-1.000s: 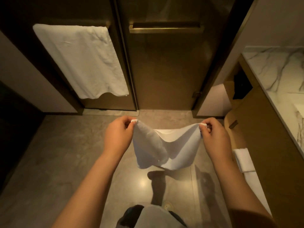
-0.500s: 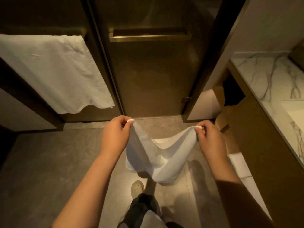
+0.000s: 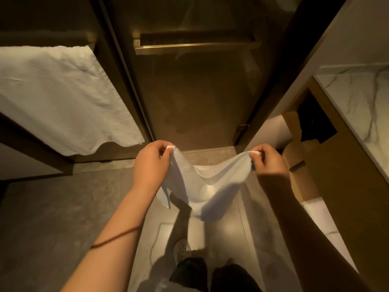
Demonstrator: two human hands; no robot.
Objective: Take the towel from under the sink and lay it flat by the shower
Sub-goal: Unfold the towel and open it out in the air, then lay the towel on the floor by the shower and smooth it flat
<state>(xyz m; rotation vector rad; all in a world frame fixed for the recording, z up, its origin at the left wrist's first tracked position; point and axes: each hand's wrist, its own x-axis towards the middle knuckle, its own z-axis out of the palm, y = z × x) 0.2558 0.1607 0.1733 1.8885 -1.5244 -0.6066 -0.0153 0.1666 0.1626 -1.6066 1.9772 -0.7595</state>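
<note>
A white towel (image 3: 202, 186) hangs in the air in front of me, sagging in the middle above the grey floor. My left hand (image 3: 152, 163) pinches its left top corner. Its right top corner is pinched by my right hand (image 3: 268, 161). The hands are about a towel's width apart, just in front of the shower's brown glass door (image 3: 195, 91). The towel's lower edge dangles well above the floor tiles.
A second white towel (image 3: 63, 98) hangs on a rail at the left. The sink cabinet (image 3: 347, 186) with a marble top (image 3: 362, 98) stands at the right, folded white towels (image 3: 315, 213) low beside it. My legs and a shoe (image 3: 182, 249) are below.
I have stepped closer to the shower door, which now looms larger. Both hands keep their hold on the towel corners, and the towel hangs a little lower and more spread.
</note>
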